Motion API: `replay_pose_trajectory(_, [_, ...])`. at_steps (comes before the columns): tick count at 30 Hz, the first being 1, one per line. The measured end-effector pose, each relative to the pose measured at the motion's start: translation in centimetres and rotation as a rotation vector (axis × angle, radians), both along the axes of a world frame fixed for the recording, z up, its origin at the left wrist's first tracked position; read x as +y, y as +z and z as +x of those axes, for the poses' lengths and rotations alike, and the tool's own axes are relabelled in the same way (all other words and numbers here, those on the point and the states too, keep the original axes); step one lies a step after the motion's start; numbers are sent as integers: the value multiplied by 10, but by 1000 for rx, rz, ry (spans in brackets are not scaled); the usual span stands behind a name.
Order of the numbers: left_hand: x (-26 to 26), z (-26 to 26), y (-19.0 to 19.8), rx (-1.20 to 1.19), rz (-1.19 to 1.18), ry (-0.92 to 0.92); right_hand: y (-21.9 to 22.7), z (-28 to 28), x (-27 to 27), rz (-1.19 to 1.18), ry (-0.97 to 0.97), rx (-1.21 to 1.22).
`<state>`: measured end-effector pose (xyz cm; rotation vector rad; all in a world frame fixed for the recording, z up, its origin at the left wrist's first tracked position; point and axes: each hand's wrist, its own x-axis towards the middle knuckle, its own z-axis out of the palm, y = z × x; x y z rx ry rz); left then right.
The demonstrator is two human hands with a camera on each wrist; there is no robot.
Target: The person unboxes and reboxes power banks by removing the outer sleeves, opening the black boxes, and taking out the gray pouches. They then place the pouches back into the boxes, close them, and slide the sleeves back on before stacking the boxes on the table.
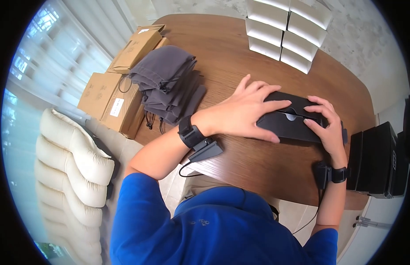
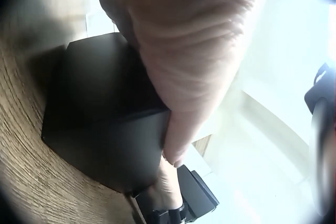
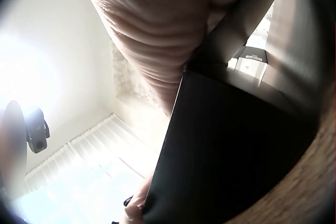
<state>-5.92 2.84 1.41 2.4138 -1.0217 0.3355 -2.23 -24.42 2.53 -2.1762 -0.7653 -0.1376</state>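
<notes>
A black box (image 1: pixel 298 126) lies on the wooden table, with a curved notch and a small pale patch along the seam in its top. My left hand (image 1: pixel 247 110) spreads over the box's left end, its fingers fairly straight and its thumb near the front edge. At the right end, my right hand (image 1: pixel 327 121) holds the box with bent fingers and thumb on top. In the left wrist view the box (image 2: pixel 105 113) shows its end and side beneath the palm. In the right wrist view a dark panel of the box (image 3: pixel 236 29) stands out beside the palm.
Left on the table (image 1: pixel 222 48) are a stack of dark grey drawstring pouches (image 1: pixel 169 84) and several cardboard boxes (image 1: pixel 112 99). White bins (image 1: pixel 284 33) stand at the back. More black boxes (image 1: pixel 375 159) sit at the right edge. A cream padded seat (image 1: pixel 72 168) is at left.
</notes>
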Motion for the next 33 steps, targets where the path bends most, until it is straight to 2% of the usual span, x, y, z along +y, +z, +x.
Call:
replay_pose_trajectory(4, [-4,-6,4,3,49,26,0,-1,2,21,-19,-44])
replay_pose_trajectory(6, [-5,-6,3,97,-57,13,-1,0,1,43,-25,-64])
replay_pose_trajectory(8, [-2,-4,3,100,-62,16,-6,4,-6,251,-44,-119])
replay_pose_trajectory(9, [0,-2,4,103,-67,18,-4,1,-6,371,-28,-74])
replay_pose_trajectory(10, [1,-1,3,101,-71,24,-3,0,-10,368,-22,-75])
replay_pose_trajectory(12, [2,1,-1,86,-100,27,-3,0,-22,560,135,335])
replay_pose_trajectory(14, [6,4,-2,65,-94,39,-6,-2,-11,553,96,276])
replay_pose_trajectory(17, [9,7,-5,41,-89,42,-6,2,-17,449,60,398])
replay_pose_trajectory(20, [10,8,-3,44,-94,41,3,5,-30,419,127,522])
replay_pose_trajectory(22, [11,8,-3,50,-94,40,6,8,-41,282,144,723])
replay_pose_trajectory(23, [11,8,-3,58,-88,48,11,6,-43,284,142,722])
replay_pose_trajectory(25, [12,9,-3,65,-81,54,21,1,-47,-53,188,856])
replay_pose_trajectory(26, [13,9,-2,75,-77,81,23,0,-46,-51,187,855])
replay_pose_trajectory(28, [14,10,-2,86,-72,106,27,-2,-40,-253,122,848])
replay_pose_trajectory(33, [14,12,-4,113,-83,100,27,3,-50,-233,13,815])
